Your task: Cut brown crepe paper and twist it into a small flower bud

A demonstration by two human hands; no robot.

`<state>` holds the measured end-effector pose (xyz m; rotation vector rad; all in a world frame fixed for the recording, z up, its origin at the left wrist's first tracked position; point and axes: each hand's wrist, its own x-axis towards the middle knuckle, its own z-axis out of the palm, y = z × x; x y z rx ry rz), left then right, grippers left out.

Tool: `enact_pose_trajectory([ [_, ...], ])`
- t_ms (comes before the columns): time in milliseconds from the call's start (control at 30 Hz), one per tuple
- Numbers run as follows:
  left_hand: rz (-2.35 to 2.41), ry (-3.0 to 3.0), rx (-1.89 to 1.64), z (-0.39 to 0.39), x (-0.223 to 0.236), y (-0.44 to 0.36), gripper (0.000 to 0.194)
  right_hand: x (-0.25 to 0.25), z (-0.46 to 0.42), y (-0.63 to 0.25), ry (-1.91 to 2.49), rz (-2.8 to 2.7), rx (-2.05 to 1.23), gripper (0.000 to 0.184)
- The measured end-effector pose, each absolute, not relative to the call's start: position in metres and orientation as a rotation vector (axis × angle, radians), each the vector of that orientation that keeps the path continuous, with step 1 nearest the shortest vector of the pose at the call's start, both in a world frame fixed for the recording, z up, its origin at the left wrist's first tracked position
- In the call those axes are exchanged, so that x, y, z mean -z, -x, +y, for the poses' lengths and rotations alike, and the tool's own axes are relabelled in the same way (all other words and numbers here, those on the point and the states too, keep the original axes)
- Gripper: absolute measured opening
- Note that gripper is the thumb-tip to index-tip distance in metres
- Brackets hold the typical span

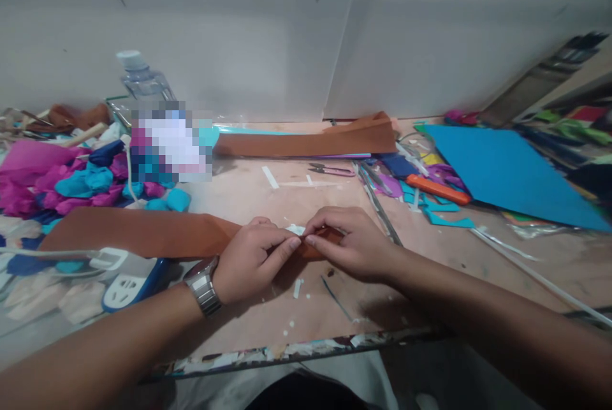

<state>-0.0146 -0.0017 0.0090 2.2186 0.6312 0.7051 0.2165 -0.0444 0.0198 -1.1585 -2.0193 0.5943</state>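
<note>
Both hands meet over the middle of the table on a long brown strip (138, 231) of what looks like paper or thin fabric. My left hand (255, 257), with a metal watch (206, 282) on the wrist, pinches the strip between thumb and fingers. Thumb to fingertips, my right hand (349, 241) grips the same strip just beside the left fingertips. The strip stretches out to the left past the left wrist, and a short part shows under the right fingers. A small white piece (296, 229) lies behind the fingertips.
Another brown strip (306, 144) lies at the back, with thread snips (332, 170) before it. On the left are crumpled pink and blue pieces (86, 179), a power strip (129, 289) and a bottle (143, 81). An orange cutter (437, 189) and blue sheet (511, 174) lie right.
</note>
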Motion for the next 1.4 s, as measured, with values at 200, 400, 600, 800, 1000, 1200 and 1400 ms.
enact_pose_trajectory([
  [200,0.605,-2.223,-0.700,-0.0022,-0.0094,0.0142,0.031,-0.0202,-0.0457,-0.2155,1.171,-1.993,-0.649,0.005],
  [400,0.643,-2.234,-0.713,-0.0056,-0.0101,0.0146,0.034,-0.0206,-0.0468,-0.2134,1.164,-1.992,-0.676,0.006],
  [600,0.716,-2.223,-0.676,-0.0061,-0.0108,0.0153,0.028,-0.0188,-0.0466,-0.2124,1.114,-1.974,-0.600,0.007],
  [800,0.759,-2.205,-0.645,-0.0048,-0.0126,0.0141,0.025,-0.0166,-0.0465,-0.2139,1.118,-1.991,-0.604,0.007],
  [1000,0.790,-2.135,-0.581,-0.0047,-0.0144,0.0148,0.027,-0.0157,-0.0466,-0.2148,1.057,-1.972,-0.592,0.007],
  [1200,0.765,-2.047,-0.564,-0.0042,-0.0187,0.0137,0.026,-0.0182,-0.0464,-0.2153,1.027,-1.994,-0.582,0.011],
  [1400,0.777,-1.896,-0.562,-0.0042,-0.0162,0.0147,0.020,-0.0211,-0.0462,-0.2137,0.987,-1.999,-0.574,0.011],
])
